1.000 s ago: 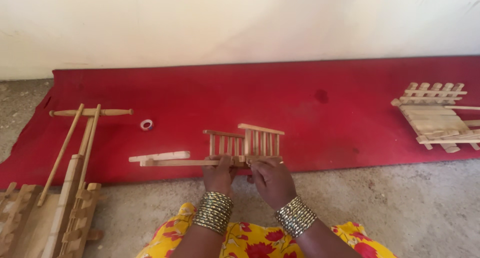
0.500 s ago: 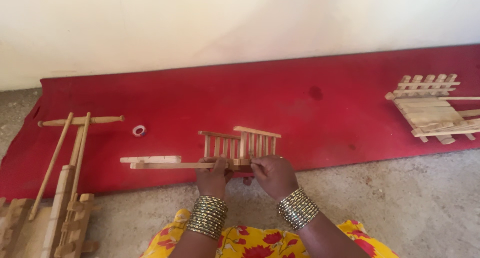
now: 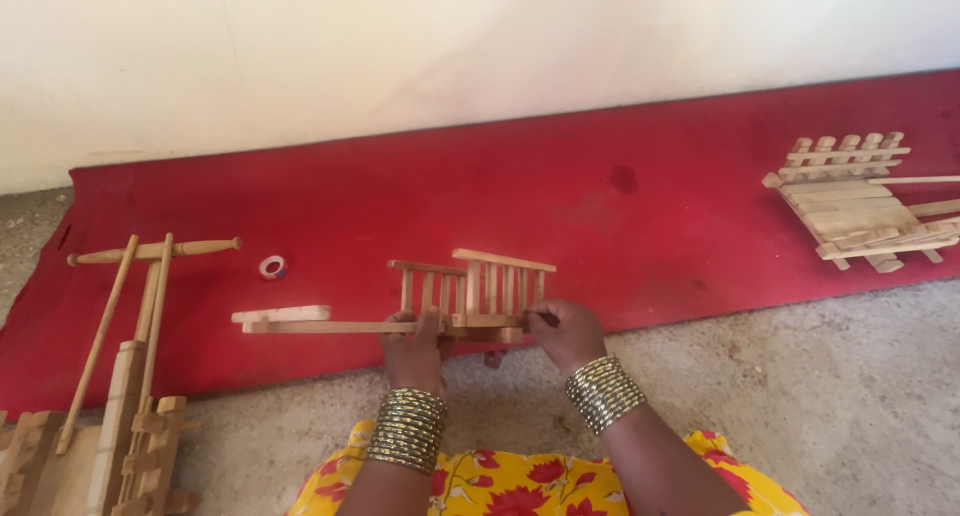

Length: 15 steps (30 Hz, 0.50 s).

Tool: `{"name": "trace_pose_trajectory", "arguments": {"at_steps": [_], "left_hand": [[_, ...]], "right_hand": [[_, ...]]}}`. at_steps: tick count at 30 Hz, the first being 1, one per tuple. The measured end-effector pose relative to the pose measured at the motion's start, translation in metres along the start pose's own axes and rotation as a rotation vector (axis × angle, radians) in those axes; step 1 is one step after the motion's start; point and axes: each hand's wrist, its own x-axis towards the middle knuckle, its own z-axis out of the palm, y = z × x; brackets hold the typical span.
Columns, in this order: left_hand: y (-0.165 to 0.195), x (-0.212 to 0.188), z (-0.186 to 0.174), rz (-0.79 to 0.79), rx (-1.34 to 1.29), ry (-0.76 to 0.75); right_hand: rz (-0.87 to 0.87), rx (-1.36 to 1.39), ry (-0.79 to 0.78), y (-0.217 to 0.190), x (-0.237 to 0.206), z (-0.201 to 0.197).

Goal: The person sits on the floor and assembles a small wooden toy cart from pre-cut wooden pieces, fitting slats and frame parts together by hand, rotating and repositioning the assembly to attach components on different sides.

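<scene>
- Small cart (image 3: 470, 296) of pale, unpainted wood: two railed sides of thin upright slats under flat top bars, and a long flat shaft sticking out to the left.
- Cart is sitting at the front edge of the red mat (image 3: 620, 216), which is looking like felt, with a dark spot on it; rough grey floor (image 3: 850, 376) in front.
- Left hand (image 3: 415, 348) is gripping the cart's base rail from below, thumb lying up over the shaft where it meets the railing, fingers curled shut on the wood.
- Right hand (image 3: 565, 334) is pinching the cart's right end, fingertips closed on the base beside the last slat.
- Both wrists are angling in from below, each wearing a stack of metal bangles (image 3: 408, 428); palms are facing down and inward.
- A short flat block (image 3: 283, 315) is lying just beside the shaft's far end.
- Small tape roll (image 3: 272, 267) is lying on the mat, apart from the cart.
- Wooden frame with long round rods (image 3: 120, 356) at far left; a second slatted piece (image 3: 855, 201) at far right.
</scene>
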Motion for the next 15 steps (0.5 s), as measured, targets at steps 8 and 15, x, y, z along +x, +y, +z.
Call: {"name": "trace_pose_trajectory", "arguments": {"at_steps": [8, 15], "left_hand": [[-0.010, 0.005, -0.002, 0.056, 0.044, -0.077], [-0.004, 0.007, -0.004, 0.021, 0.007, -0.061]], "right_hand": [[-0.079, -0.039, -0.051, -0.016, -0.005, -0.001], [-0.022, -0.289, 0.185, 0.000, 0.005, -0.017]]}}
